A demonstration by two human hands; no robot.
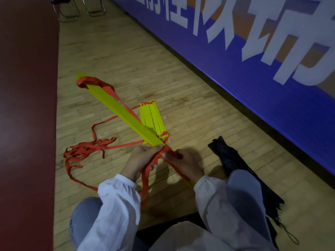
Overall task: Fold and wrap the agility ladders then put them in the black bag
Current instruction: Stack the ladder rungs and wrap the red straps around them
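Single view. Head-worn wide-angle camera looks forward and down at wooden floor (190,105). Left grip (140,160) and right grip (184,163) near lens, lower centre, on agility ladder (123,113); knee (85,212) at bottom edge. Frame tilted: blue banner (253,73) runs diagonally across upper right, chair legs (72,9) far, top left. Dark red area (27,105) fills left edge.

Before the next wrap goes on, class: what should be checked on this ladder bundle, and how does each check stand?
1. Left hand grips the held rung stack: ok.
2. Right hand pinches the orange strap: ok.
3. Stack's rungs lined up: ok.
4. Loose straps on the floor untangled: not ok.
5. Black bag lying close by: ok; its opening ready: cannot tell.
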